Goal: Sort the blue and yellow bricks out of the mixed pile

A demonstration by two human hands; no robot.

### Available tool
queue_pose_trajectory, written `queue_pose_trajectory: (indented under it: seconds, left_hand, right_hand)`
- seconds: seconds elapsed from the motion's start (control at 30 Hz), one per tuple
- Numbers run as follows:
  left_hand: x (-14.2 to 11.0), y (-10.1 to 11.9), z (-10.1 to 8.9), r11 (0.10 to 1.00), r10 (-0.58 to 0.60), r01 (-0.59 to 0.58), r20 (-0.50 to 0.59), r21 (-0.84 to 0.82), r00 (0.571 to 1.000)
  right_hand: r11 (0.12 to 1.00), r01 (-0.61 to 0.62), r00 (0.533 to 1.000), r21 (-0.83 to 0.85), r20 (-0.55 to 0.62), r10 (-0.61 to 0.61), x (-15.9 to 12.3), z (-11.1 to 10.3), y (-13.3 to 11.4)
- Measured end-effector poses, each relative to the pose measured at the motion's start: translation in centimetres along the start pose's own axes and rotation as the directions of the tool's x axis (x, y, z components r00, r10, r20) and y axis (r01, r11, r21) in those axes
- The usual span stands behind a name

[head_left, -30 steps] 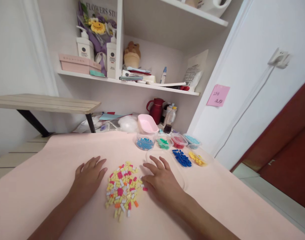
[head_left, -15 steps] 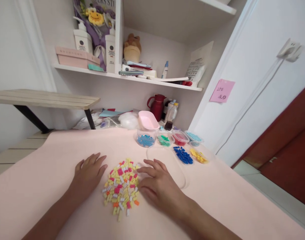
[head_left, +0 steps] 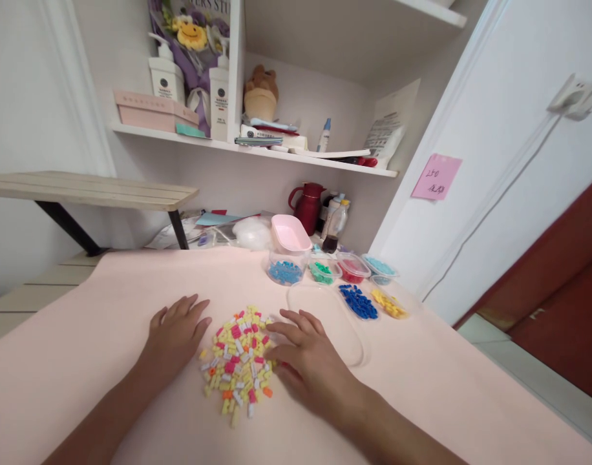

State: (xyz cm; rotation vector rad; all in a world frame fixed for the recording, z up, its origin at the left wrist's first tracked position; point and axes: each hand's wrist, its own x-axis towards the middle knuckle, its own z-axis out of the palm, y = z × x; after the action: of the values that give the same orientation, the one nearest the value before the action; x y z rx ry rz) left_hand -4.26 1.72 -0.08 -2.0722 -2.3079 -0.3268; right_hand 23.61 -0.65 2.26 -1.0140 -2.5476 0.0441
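Note:
A heap of small building bricks (head_left: 240, 361) in pale yellow, white, pink and orange lies on the pink table cover (head_left: 174, 420). To the left of the heap rests my left hand (head_left: 177, 332), open, its fingers spread and nothing in it. My right hand (head_left: 306, 352) reaches over the heap's right edge with fingers apart. Its index and middle fingertips are at the outer bricks, and the thumb is partly hidden under the palm. Just beyond the right hand lies a clear plastic lid (head_left: 354, 345), flat on the cover.
Behind are clear tubs of bricks: medium blue (head_left: 285, 271), green (head_left: 322, 271), red (head_left: 353, 268), light blue (head_left: 379, 265), dark blue (head_left: 358, 302) and yellow (head_left: 390, 303). A pink container (head_left: 291, 234), a red jug (head_left: 307, 208) and bottles (head_left: 335, 223) stand further back. A wooden stand (head_left: 92, 188) is at left.
The view has shifted slightly. The right hand's fingers have shifted a little at the heap's right edge; the left hand stays in place beside it.

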Motion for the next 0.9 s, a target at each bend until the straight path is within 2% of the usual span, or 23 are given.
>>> queue_pose_trajectory:
  seconds: [0.17,0.4,0.6,0.67,0.8,0.9]
  left_hand:
    - [0.0,0.0,0.0,1.000,0.001,-0.001,-0.007,-0.006,1.000]
    - [0.0,0.1,0.0,1.000,-0.004,0.003,-0.010,-0.018,1.000]
    - [0.0,-0.2,0.2,1.000,0.016,-0.016,-0.004,-0.008,1.000]
    - [0.0,-0.2,0.3,1.000,0.018,-0.018,-0.001,-0.002,1.000]
    - [0.0,-0.1,0.3,1.000,0.016,-0.016,0.003,0.012,1.000]
    - [0.0,0.1,0.1,1.000,0.011,-0.012,0.016,0.024,1.000]
  right_hand:
    - [0.999,-0.035,0.999,-0.004,-0.014,0.035,0.1,-0.2,0.2]
    - [1.000,-0.021,0.999,-0.006,-0.033,0.020,0.0,0.2,0.1]
    - [0.999,-0.028,0.995,-0.020,-0.096,0.026,0.1,-1.9,0.7]
    - [0.995,-0.065,0.988,-0.070,-0.145,0.055,0.0,-2.9,1.8]
    - [0.943,-0.250,0.957,-0.219,-0.204,0.206,-0.5,-4.0,4.3]
    - [0.923,-0.295,0.944,-0.249,-0.225,0.241,-0.6,-4.0,4.6]
